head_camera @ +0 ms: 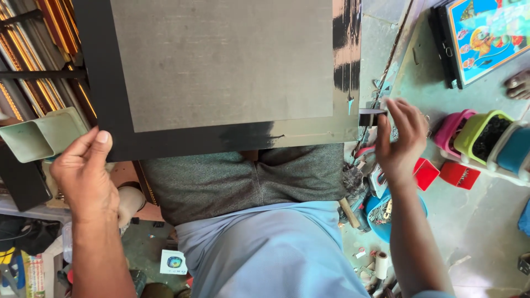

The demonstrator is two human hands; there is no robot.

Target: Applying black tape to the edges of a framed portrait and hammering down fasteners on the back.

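Note:
A large picture frame (221, 138) lies face down on my lap, showing a grey backing board (221, 60) with a black painted border; the right strip is partly unpainted brown. My left hand (83, 171) grips the frame's lower left corner, thumb on the black edge. At the frame's lower right corner, my right hand (400, 140) pinches a small black object (371, 117), which may be a brush or a roll of tape; I cannot tell which.
Coloured plastic bins (486, 138) stand at the right beside two small red boxes (441, 174). A framed colourful picture (483, 36) lies on the floor at top right. Green trays (41, 135) and gilt moulding lengths (33, 72) are on the left. A blue bowl of tools (383, 212) sits near my knee.

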